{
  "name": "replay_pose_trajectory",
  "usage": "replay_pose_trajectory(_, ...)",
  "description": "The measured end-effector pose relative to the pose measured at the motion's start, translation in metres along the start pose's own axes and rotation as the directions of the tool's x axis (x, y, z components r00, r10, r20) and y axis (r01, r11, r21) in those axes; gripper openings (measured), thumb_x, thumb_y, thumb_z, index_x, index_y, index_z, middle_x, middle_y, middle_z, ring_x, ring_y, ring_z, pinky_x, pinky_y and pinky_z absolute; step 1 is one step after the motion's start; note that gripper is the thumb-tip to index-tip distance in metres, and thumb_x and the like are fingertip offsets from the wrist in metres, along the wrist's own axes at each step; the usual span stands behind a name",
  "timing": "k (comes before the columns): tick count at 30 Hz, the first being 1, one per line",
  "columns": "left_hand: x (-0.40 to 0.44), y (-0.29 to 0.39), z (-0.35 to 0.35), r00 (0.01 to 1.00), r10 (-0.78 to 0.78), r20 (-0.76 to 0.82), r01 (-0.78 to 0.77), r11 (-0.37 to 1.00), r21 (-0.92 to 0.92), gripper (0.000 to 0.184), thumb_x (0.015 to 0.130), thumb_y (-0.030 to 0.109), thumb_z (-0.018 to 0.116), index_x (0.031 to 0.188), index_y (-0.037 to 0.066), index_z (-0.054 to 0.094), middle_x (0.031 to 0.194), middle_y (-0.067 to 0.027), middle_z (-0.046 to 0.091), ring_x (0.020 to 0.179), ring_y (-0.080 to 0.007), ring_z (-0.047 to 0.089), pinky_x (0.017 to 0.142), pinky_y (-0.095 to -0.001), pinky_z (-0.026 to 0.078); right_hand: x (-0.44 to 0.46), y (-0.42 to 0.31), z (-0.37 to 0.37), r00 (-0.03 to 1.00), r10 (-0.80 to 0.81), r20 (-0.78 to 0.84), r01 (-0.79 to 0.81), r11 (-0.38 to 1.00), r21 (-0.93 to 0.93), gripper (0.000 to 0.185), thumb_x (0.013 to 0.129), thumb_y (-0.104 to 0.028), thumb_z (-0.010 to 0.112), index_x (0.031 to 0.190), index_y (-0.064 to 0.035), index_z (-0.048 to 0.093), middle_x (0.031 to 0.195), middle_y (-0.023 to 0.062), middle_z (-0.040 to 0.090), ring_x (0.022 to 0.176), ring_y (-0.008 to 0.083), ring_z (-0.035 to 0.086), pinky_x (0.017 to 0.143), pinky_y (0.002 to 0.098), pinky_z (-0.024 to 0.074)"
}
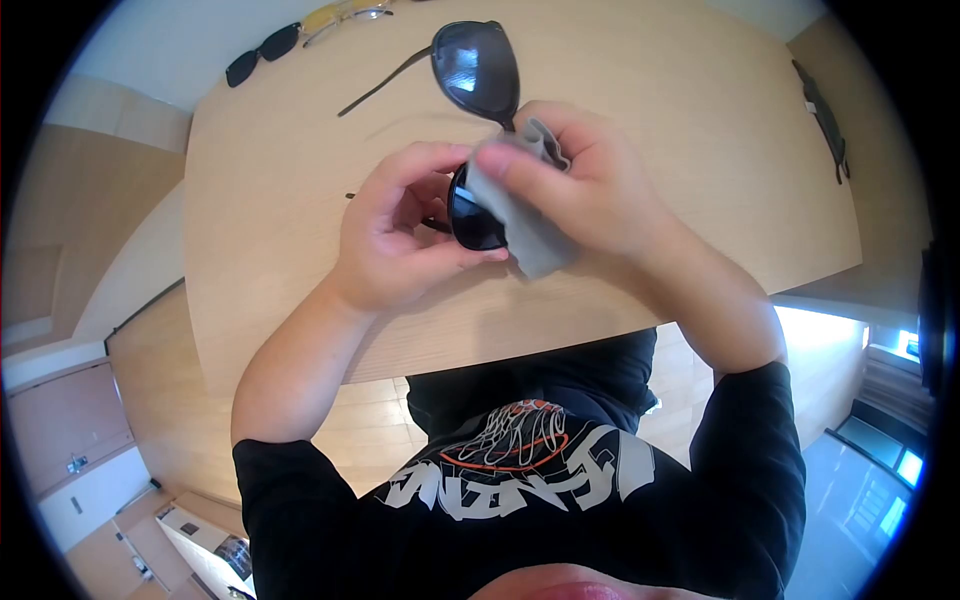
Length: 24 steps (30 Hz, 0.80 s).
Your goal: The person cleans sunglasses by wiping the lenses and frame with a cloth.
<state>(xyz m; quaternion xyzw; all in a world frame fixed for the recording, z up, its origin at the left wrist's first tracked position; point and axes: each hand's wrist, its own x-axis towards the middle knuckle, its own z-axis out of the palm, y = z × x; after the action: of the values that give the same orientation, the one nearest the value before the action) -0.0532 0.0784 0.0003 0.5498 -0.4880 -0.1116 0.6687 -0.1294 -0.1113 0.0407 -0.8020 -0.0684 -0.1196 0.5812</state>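
Note:
Dark sunglasses (475,75) are held up above the wooden table, one large lens pointing away from me and the other lens (473,222) near my body. My left hand (395,225) grips the frame around the nearer lens, thumb below and fingers above. A grey cloth (540,240) lies over part of that lens. My right hand (575,180) pinches the cloth against the lens, with the thumb on top; its other fingers are partly hidden. One temple arm extends left from the far lens.
On the wooden table (270,170), black sunglasses (263,54) and yellow-tinted glasses (322,18) lie at the far left edge. A dark, narrow item (822,115) lies at the right edge. The table's front edge runs just before my torso.

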Motion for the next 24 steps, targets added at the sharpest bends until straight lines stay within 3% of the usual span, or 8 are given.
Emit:
replay_pose_trajectory(4, 0.0, -0.001, 0.001, 0.998, -0.048, -0.047, 0.047, 0.999, -0.015, 0.067, 0.068, -0.003, 0.08, 0.127, 0.006, 0.05, 0.109, -0.0045, 0.06, 0.088, -0.0105, 0.061, 0.067, -0.0205, 0.048, -0.003, -0.003, 0.004, 0.999, -0.051, -0.004, 0.051, 0.998, -0.046, 0.034, 0.085, -0.035, 0.07, 0.089, -0.001, 0.066, 0.075, 0.0092, 0.066, 0.071, 0.0146, 0.065, 0.063, 0.0265, 0.0512)
replay_pose_trajectory(7, 0.001, 0.005, 0.0, 0.994, -0.101, -0.037, 0.103, 0.993, 0.053, 0.067, 0.067, -0.002, 0.08, 0.128, 0.007, 0.052, 0.109, -0.0032, 0.058, 0.085, -0.009, 0.059, 0.067, -0.0201, 0.047, 0.001, -0.012, 0.0, 0.966, 0.258, 0.028, -0.26, 0.962, 0.083, 0.038, 0.074, -0.029, 0.081, 0.094, -0.002, 0.063, 0.085, 0.0056, 0.065, 0.079, 0.0108, 0.061, 0.068, 0.0259, 0.0493)
replay_pose_trajectory(8, 0.0, 0.005, 0.001, 0.993, -0.11, -0.039, 0.112, 0.993, 0.05, 0.068, 0.067, -0.001, 0.08, 0.128, 0.007, 0.052, 0.11, -0.003, 0.058, 0.085, -0.0088, 0.058, 0.068, -0.02, 0.047, 0.001, -0.01, 0.0, 0.97, 0.242, 0.036, -0.245, 0.964, 0.109, 0.039, 0.073, -0.03, 0.082, 0.094, -0.0023, 0.062, 0.084, 0.0052, 0.065, 0.078, 0.0112, 0.061, 0.068, 0.0258, 0.0493)
replay_pose_trajectory(11, -0.001, 0.003, 0.001, 0.992, -0.115, -0.045, 0.118, 0.99, 0.076, 0.068, 0.066, -0.001, 0.08, 0.128, 0.007, 0.053, 0.11, -0.0026, 0.056, 0.084, -0.0084, 0.057, 0.068, -0.0199, 0.046, -0.003, -0.005, -0.002, 0.997, 0.061, 0.051, -0.049, 0.978, -0.201, 0.031, 0.085, -0.03, 0.072, 0.094, -0.0022, 0.063, 0.081, 0.0043, 0.066, 0.075, 0.0103, 0.061, 0.065, 0.0245, 0.049)
replay_pose_trajectory(14, 0.0, 0.002, -0.001, 0.995, -0.094, -0.043, 0.098, 0.987, 0.128, 0.068, 0.066, -0.001, 0.08, 0.128, 0.007, 0.053, 0.109, -0.0025, 0.056, 0.083, -0.0082, 0.056, 0.068, -0.0199, 0.045, -0.004, -0.004, 0.006, 1.0, 0.02, 0.003, -0.02, 1.0, -0.009, 0.03, 0.086, -0.031, 0.071, 0.094, -0.0024, 0.064, 0.08, 0.0037, 0.066, 0.073, 0.0101, 0.061, 0.064, 0.0245, 0.0488)
replay_pose_trajectory(18, -0.001, 0.005, 0.003, 0.993, -0.111, -0.05, 0.116, 0.987, 0.107, 0.066, 0.067, 0.0, 0.079, 0.127, 0.007, 0.053, 0.107, -0.0023, 0.056, 0.082, -0.008, 0.056, 0.068, -0.02, 0.044, 0.002, -0.012, -0.001, 0.958, 0.282, 0.045, -0.286, 0.942, 0.177, 0.042, 0.073, -0.034, 0.081, 0.094, -0.0031, 0.064, 0.085, 0.0047, 0.065, 0.08, 0.0111, 0.062, 0.068, 0.0262, 0.0497)
replay_pose_trajectory(21, -0.002, 0.0, 0.002, 0.994, -0.094, -0.054, 0.099, 0.989, 0.109, 0.066, 0.068, -0.001, 0.079, 0.128, 0.006, 0.053, 0.107, -0.0024, 0.057, 0.082, -0.0083, 0.056, 0.068, -0.0204, 0.045, -0.001, -0.005, -0.003, 0.999, 0.002, 0.036, 0.005, 0.98, -0.199, 0.029, 0.085, -0.03, 0.071, 0.094, -0.0028, 0.064, 0.08, 0.0033, 0.065, 0.076, 0.0108, 0.062, 0.066, 0.0248, 0.0494)
replay_pose_trajectory(24, -0.001, -0.001, 0.001, 0.997, -0.053, -0.063, 0.058, 0.994, 0.088, 0.069, 0.067, -0.002, 0.08, 0.128, 0.006, 0.052, 0.108, -0.0035, 0.058, 0.085, -0.0093, 0.059, 0.069, -0.0213, 0.047, -0.002, -0.001, 0.003, 1.0, -0.017, -0.005, 0.017, 0.998, -0.065, 0.026, 0.085, -0.028, 0.071, 0.092, -0.0031, 0.064, 0.077, 0.0032, 0.064, 0.071, 0.0106, 0.06, 0.064, 0.0244, 0.0484)
